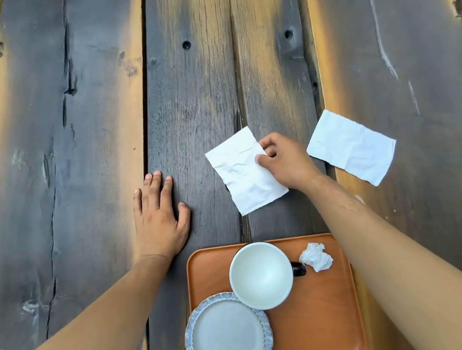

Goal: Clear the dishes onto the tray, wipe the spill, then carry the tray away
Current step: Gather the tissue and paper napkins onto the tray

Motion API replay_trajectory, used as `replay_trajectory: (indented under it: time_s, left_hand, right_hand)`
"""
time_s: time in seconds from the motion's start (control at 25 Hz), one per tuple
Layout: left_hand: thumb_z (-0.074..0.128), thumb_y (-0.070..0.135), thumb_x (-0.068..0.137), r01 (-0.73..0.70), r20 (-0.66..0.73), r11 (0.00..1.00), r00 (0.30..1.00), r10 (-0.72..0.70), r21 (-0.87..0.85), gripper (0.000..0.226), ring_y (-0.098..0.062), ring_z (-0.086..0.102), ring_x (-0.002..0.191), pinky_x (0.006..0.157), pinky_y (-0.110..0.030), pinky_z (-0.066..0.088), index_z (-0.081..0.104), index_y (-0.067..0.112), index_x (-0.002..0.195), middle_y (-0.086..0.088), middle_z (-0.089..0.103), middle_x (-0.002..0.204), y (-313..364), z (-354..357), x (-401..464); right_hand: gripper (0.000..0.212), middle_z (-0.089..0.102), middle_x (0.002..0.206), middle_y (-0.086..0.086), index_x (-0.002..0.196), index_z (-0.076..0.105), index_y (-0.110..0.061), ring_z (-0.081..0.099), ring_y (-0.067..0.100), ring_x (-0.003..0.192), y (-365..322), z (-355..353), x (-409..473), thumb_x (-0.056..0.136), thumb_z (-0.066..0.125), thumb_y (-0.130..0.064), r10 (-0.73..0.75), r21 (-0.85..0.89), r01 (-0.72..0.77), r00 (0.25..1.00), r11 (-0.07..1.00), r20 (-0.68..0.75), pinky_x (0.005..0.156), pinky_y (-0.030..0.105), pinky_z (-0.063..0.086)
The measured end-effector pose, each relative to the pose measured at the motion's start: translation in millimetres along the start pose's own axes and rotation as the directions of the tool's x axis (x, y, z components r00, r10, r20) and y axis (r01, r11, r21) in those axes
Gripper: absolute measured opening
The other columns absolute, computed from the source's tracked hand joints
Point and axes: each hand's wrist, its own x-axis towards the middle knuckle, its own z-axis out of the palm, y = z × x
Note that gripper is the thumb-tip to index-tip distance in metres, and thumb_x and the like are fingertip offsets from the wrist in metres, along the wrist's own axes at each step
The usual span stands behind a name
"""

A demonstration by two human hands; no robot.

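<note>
Dishes look cleared: the orange tray [329, 304] sits at the near edge of the dark plank worktop [84, 130] and carries a white cup [261, 275] with a dark handle, a blue-rimmed plate [227, 332] touching the cup on its near-left side, and a crumpled napkin ball [315, 257] just right of the cup. No other dish shows on the wood. Wiping seems to be the step in hand. Right hand [283, 161] pinches the right edge of a flat, creased white napkin [245, 174] lying on the planks just beyond the tray; thumb and forefinger closed on the paper, other fingers curled. Left hand [159, 215] rests palm-down on the wood left of that napkin, fingers spread flat, holding nothing. A second flat napkin [351, 147] lies farther right, apart from the hand. The spill itself cannot be made out: the wood is dark and mottled, no clear wet patch visible; possibly under the held napkin, cannot tell. The balled napkin on the tray suggests some wiping is already done, though that is a guess. Left to do, by my reading: finish the wipe, get both loose napkins onto the tray, then lift the tray with both hands and carry it off.
</note>
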Motion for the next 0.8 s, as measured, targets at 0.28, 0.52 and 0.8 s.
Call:
replay_trajectory:
  time_s: [0.28, 0.52, 0.8]
  left_hand:
    - [0.042, 0.035, 0.091, -0.004, -0.009, 1.000, 1.000, 0.004, -0.001, 0.065, -0.035, 0.032, 0.154, 0.126, -0.057, 0.020, 0.052, 0.004, 0.147, -0.019, 0.040, 0.162, 0.5, -0.4, 1.6]
    - [0.042, 0.035, 0.091, -0.017, -0.009, 1.000, 1.000, 0.017, 0.010, 0.061, -0.035, 0.032, 0.154, 0.126, -0.057, 0.020, 0.053, 0.006, 0.144, -0.018, 0.040, 0.162, 0.1, -0.9, 0.9]
    - [0.043, 0.035, 0.091, -0.016, -0.019, 1.000, 1.000, 0.016, 0.012, 0.061, -0.034, 0.032, 0.154, 0.126, -0.057, 0.020, 0.054, 0.006, 0.144, -0.018, 0.041, 0.162, 1.7, -2.1, -0.8]
  right_hand:
    - [0.039, 0.073, 0.088, 0.007, 0.116, 0.052, -0.043, 0.070, 0.027, 0.086, 18.1, 9.1, -28.4, 0.089, 0.067, -0.019, 0.014, 0.184, -0.008, 1.000, 0.983, -0.028, 0.078, 0.041, 0.054]
    - [0.045, 0.073, 0.111, 0.000, 0.116, 0.068, -0.035, 0.071, 0.023, 0.092, 16.5, 22.6, -29.5, 0.083, 0.075, -0.005, -0.111, 0.104, 0.097, 0.984, 0.990, 0.138, 0.089, 0.043, 0.057]
    - [0.051, 0.065, 0.127, -0.005, 0.130, 0.066, -0.013, 0.062, 0.012, 0.120, 12.8, 21.0, -31.8, 0.086, 0.063, 0.012, -0.070, 0.211, 0.040, 0.988, 0.977, 0.137, 0.111, 0.033, 0.046]
